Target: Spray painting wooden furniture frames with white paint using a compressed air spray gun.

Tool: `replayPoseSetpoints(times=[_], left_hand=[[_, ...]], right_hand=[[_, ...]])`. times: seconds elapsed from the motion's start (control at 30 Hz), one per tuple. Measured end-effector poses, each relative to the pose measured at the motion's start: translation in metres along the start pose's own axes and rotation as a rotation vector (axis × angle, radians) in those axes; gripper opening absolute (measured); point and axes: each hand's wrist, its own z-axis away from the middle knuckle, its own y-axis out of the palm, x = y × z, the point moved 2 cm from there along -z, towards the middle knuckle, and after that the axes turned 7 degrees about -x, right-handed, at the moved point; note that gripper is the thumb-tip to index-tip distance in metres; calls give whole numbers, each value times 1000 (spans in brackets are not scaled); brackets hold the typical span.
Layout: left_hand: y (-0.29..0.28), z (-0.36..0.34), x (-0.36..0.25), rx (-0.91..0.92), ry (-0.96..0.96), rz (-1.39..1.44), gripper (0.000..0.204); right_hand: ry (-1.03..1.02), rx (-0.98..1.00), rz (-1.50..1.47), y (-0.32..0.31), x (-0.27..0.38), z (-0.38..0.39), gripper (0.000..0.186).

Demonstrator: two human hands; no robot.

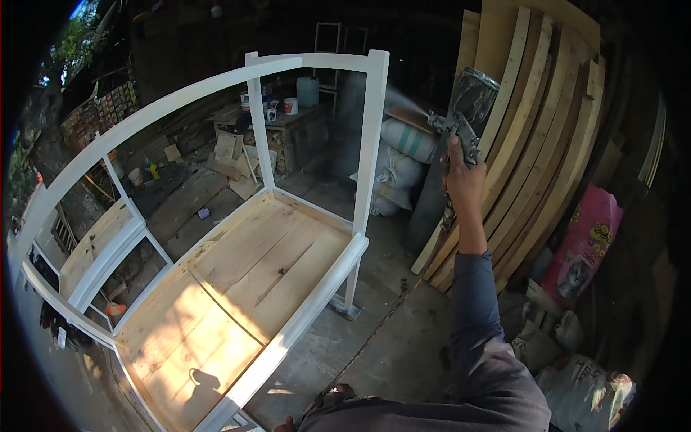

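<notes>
fingers of the right hand (464,180) wrap the spray gun (461,119), nozzle aimed left at the white upright post (371,144) of the wooden bed frame (252,281); left hand out of view; planks (540,129) lean behind.

A dim workshop had a grey concrete floor (389,345). Curved wooden planks (536,137) leaned against the right wall, filled sacks (403,155) were piled behind, and sunlight fell from the left across a cluttered worktop (288,122).
</notes>
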Motion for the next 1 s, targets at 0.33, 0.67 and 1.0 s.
replayPoseSetpoints(times=[0.33, 0.67, 1.0], left_hand=[[13, -54, 0, -88, 111, 77, 60], [10, -12, 33, 273, -336, 28, 51], [-9, 66, 43, 346, -728, 125, 47]], right_hand=[[-222, 1, -197, -9, 63, -38, 41], [93, 126, 152, -46, -62, 62, 44], [158, 190, 432, -49, -223, 172, 37]])
